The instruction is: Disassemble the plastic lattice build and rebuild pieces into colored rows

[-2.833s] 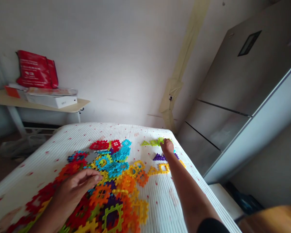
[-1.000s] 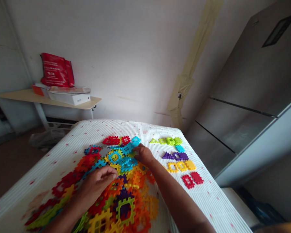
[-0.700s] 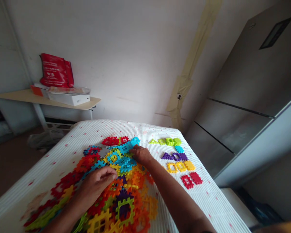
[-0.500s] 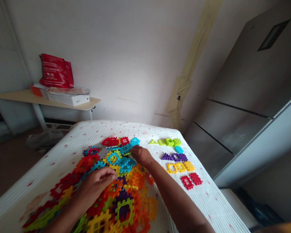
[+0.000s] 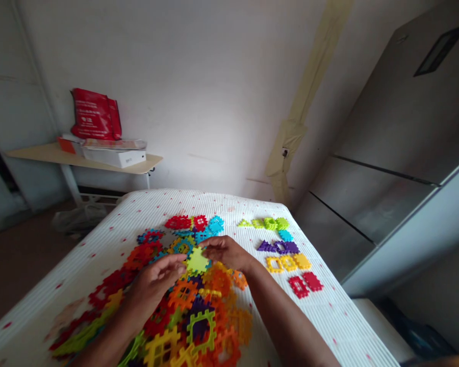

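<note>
Between my two hands is a lime green square building tile (image 5: 198,260) with notched edges, tilted so its flat face shows. My right hand (image 5: 226,252) is closed on its upper right edge. My left hand (image 5: 157,278) is at the tile's left side, thumb and forefinger a little apart; whether the fingertips touch it I cannot tell. Under both hands spreads a mixed pile of notched plastic tiles, with an orange window tile (image 5: 183,294), a lime green frame tile (image 5: 201,330) and a yellow window tile (image 5: 162,347) near its front.
On the table's right lie rows sorted by colour: lime green tiles (image 5: 270,223), purple tiles (image 5: 280,247), yellow tiles (image 5: 288,262) and red tiles (image 5: 305,284). A blue tile (image 5: 285,235) sits among them. Beyond stand a grey fridge (image 5: 386,127) and a side table (image 5: 42,155) with a red bag (image 5: 95,114).
My right hand has drawn the lime green tile out of the pile toward me and turned its face up. My left hand has moved slightly nearer to it, its fingers parting.
</note>
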The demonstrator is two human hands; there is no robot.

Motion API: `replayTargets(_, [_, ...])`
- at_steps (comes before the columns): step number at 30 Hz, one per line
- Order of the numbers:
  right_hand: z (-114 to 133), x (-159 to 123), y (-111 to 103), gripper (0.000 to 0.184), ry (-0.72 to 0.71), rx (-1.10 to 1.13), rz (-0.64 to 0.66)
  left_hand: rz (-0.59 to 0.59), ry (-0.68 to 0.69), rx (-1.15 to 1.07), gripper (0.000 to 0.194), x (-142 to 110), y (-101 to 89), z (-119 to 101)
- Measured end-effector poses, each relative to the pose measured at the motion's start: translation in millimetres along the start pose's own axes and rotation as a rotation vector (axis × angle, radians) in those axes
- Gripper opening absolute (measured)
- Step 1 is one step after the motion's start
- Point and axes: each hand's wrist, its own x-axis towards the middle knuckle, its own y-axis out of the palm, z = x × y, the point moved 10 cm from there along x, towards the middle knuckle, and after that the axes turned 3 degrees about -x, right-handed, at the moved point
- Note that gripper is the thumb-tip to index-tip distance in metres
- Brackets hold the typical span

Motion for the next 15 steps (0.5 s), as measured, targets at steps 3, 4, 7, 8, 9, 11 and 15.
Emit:
replayTargets(3, [10.1,-0.8,19.8,0.041,-0.074,-0.061,0.061,-0.031,0.020,0.028,0.039,-1.6,-3.2,-5.2])
replayTargets(4, [13.7,-1.0,23.5,0.038,-0.100,-0.103,0.058,-0.038,0.029,0.040,0.036,-1.7,-4.2,-6.6])
replayTargets(7, [27.9,-3.7,23.3,0.028,-0.165,-0.331,-0.060,-0.050,0.049,0.055,0.030,-0.2,-7.2,-8.0])
replayTargets(8, [33.8,-6.1,20.5,0.028,-0.170,-0.435,-0.131,-0.057,0.047,0.047,0.030,0.7,-8.6,-7.0])
replayTargets(9, [39.9,-9.3,17.5,0.031,-0.166,-0.539,-0.206,-0.067,0.042,0.031,0.030,1.6,-10.3,-5.3])
replayTargets(11, [51.1,-16.6,15.7,0.041,-0.142,-0.702,-0.324,-0.087,0.024,-0.021,0.032,3.1,-13.4,-0.8])
replayTargets(15, [58.9,-23.8,30.1,0.056,-0.083,-0.882,-0.370,-0.099,0.014,-0.131,0.033,4.1,-15.4,4.3])
